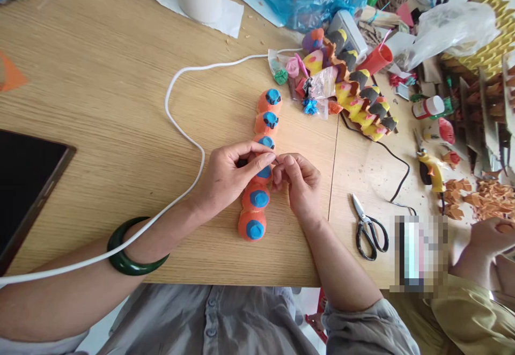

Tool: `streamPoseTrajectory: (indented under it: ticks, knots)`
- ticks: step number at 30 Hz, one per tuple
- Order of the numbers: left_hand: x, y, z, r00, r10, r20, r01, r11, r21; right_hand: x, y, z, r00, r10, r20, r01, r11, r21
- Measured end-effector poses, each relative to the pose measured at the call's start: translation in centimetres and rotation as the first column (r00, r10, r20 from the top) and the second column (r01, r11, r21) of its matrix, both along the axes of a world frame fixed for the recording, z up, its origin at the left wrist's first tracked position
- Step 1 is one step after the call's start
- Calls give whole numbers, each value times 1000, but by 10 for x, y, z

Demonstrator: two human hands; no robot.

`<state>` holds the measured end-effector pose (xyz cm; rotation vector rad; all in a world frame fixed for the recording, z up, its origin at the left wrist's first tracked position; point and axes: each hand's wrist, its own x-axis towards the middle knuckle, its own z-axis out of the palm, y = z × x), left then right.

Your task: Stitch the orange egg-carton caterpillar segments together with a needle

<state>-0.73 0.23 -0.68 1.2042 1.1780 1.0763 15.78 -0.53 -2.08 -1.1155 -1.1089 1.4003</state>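
Observation:
An orange row of rounded bumps lies on the wooden table, each bump topped with a blue disc; the two farthest discs also carry black pieces. Over the middle of the row, my left hand is closed, thumb and index finger pinched together, with a bit of something black showing under the fingers. Just right of it, my right hand has its fingers curled and its thumb pressed to the index finger. The fingertips of both hands meet above the row. Whatever lies between them is too small to name.
Black-handled scissors lie at the right. Painted yellow and black pieces and small clay bags sit behind. A white cable crosses my left forearm. A dark tablet is at the left. Another person's hand shows far right.

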Motion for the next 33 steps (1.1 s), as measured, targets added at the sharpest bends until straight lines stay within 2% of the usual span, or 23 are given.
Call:
streamPoseTrajectory:
  ticks: [5,13,20,26,33]
  knots:
    - [0,0,-1,1000,27,3,-27,999,-45,-1,1,1,999,-14,41,15,1000,-10]
    - [0,-1,1,997,3,82,6,994,-112,-1,0,2,996,-54,68,55,998,-8]
    - [2,-1,6,996,-31,80,37,996,-81,-1,-1,3,998,-27,54,27,1000,1]
    - [1,0,4,999,-24,22,25,999,-44,-2,0,2,998,-2,62,2,1000,-4]
    - [1,-1,6,997,-3,73,12,992,-123,0,0,-1,996,-54,67,55,999,-2]
